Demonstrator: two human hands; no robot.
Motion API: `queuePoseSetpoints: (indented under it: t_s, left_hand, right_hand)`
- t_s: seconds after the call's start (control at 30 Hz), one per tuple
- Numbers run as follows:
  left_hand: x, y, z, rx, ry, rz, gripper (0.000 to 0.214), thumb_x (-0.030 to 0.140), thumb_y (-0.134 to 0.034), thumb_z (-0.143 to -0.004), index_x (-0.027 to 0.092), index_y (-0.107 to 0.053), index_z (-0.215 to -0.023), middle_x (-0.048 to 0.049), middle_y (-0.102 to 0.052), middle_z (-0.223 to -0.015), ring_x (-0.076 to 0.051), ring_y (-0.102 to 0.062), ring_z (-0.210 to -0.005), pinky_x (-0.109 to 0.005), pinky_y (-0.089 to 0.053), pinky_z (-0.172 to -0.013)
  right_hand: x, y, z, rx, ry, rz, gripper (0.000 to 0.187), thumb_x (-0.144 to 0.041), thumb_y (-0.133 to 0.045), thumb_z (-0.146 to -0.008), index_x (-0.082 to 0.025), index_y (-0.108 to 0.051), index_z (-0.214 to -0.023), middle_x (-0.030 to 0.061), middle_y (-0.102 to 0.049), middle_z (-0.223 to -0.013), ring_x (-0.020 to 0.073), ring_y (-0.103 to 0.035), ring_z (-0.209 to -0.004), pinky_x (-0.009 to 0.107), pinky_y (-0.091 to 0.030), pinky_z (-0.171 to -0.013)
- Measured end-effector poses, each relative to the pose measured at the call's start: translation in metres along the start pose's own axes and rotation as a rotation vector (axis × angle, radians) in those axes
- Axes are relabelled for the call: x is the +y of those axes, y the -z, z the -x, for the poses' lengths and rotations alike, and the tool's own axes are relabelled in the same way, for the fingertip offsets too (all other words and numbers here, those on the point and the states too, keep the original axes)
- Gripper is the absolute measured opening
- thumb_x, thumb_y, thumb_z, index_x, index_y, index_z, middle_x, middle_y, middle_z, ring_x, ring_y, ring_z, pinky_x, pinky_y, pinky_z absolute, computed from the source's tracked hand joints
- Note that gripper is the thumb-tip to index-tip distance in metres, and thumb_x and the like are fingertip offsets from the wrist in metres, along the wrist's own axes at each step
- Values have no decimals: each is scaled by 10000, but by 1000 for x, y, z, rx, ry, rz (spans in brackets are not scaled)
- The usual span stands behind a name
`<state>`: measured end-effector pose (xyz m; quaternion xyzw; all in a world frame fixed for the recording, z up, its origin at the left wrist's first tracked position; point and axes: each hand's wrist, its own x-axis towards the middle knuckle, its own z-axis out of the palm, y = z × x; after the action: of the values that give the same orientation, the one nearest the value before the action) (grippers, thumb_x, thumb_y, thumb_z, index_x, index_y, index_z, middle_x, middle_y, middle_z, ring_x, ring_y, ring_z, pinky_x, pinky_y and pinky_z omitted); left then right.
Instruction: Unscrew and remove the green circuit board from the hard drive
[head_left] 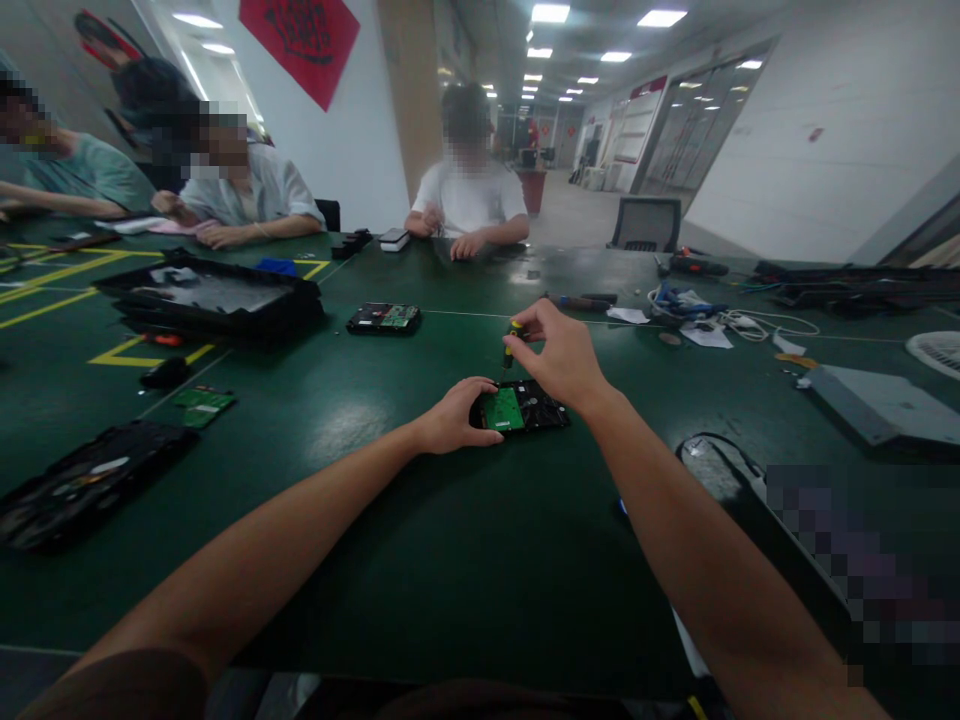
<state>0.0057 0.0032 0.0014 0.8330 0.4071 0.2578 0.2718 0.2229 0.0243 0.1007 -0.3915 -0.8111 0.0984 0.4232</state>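
A black hard drive with a green circuit board lies flat on the dark green table. My left hand grips the drive's left end, thumb at the near edge and fingers at the far edge. In my right hand is a small yellow-and-black screwdriver, pinched by its handle and held upright, tip down over the drive's far side. Whether the tip touches a screw is too small to tell. Farther left on the table rests a second hard drive.
At left are a black plastic casing, a loose green board and a black part. Cables, another screwdriver and a grey metal box lie at right. Across the table sits a person; others sit at left.
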Motion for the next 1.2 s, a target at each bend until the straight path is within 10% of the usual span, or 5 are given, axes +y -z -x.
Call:
queuePoseSetpoints:
  t_s: [0.83,1.2]
  left_hand:
    - [-5,-3,0,23,-46,-49,807,529,-833,-718,187,-537,-1387,-170,-523,-1468,-362,-494,-1387,-530,-412,-1182]
    - [-1,0,0,2,-53,-64,808,512,-802,-742,149,-526,-1410,-194,-513,-1490,-364,-483,-1393,-529,-389,-1188]
  right_hand:
    - [-3,-2,2,-115,-16,4,201,-413,-709,-886,-234,-665,-967,54,-685,-933,221,-606,-816,372,-483,-734]
    - [-7,43,-20,285,-8,-117,214,-425,-678,-927,-231,-652,-1014,12,-662,-918,164,-616,-765,334,-521,-719]
